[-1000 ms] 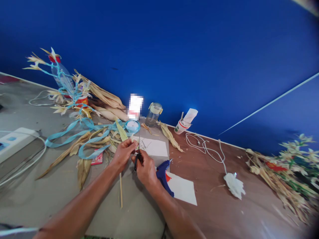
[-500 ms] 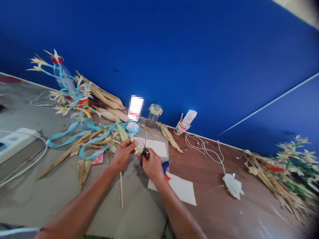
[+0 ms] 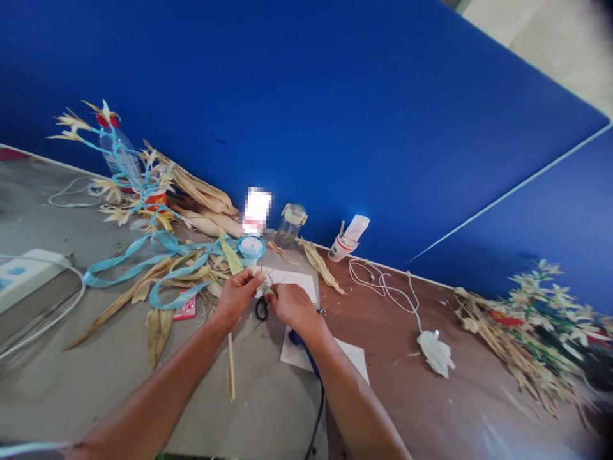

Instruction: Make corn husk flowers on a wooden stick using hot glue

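Note:
My left hand pinches a small pale piece of corn husk between thumb and fingertips. My right hand is closed around black-handled scissors. One handle loop stands out to the left of the fingers, and the thin blades point up beside the husk piece. Whether the blades touch it I cannot make out. Behind the hands lies a white paper sheet. Another white sheet and a dark blue glue gun with a cord are partly hidden under my right forearm.
Dried husks, blue ribbon and a ribbon roll lie left. Behind stand husk flowers, a glass jar and a paper cup. A white cable, crumpled tissue and a flower bundle are right.
The scissors' handles have spread apart, one loop now farther left of my right hand. My right wrist has turned slightly. My left hand keeps its pinch. The view has shifted a little right.

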The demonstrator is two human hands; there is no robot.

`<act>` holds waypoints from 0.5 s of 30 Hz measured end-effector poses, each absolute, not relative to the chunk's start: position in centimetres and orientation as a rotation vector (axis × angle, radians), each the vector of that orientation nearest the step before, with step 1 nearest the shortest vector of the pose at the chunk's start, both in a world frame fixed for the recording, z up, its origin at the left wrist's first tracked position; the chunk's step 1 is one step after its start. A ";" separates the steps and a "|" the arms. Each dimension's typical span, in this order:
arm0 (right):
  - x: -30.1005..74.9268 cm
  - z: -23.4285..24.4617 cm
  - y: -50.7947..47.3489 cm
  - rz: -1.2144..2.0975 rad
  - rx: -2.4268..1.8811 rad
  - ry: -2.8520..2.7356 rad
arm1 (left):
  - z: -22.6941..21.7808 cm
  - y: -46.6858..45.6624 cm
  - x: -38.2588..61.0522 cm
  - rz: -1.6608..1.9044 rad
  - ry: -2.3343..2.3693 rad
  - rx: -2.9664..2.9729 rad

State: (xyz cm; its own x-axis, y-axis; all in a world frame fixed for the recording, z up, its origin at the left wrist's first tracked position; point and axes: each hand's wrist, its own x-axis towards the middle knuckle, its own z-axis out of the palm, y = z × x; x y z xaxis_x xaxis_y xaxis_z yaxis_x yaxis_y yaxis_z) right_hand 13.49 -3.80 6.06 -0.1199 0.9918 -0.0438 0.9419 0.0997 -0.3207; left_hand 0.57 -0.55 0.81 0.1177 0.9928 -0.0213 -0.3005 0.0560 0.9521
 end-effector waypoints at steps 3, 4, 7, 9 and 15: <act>13.3 6.2 -4.0 0.299 -1.984 -2.159 | 0.9 -0.6 0.6 1.229 0.930 1.035; 13.3 6.2 -4.0 0.279 -1.979 -2.143 | 0.9 -0.6 0.6 1.231 0.937 1.040; 13.6 6.1 -4.0 0.269 -1.953 -2.120 | 0.9 -0.6 0.6 1.232 0.958 1.045; 13.9 5.9 -3.9 0.297 -1.947 -2.139 | 0.8 -0.6 0.6 1.224 0.958 1.039; 14.2 5.3 -3.6 0.460 -1.697 -1.854 | 0.9 -0.6 0.6 1.196 0.938 1.017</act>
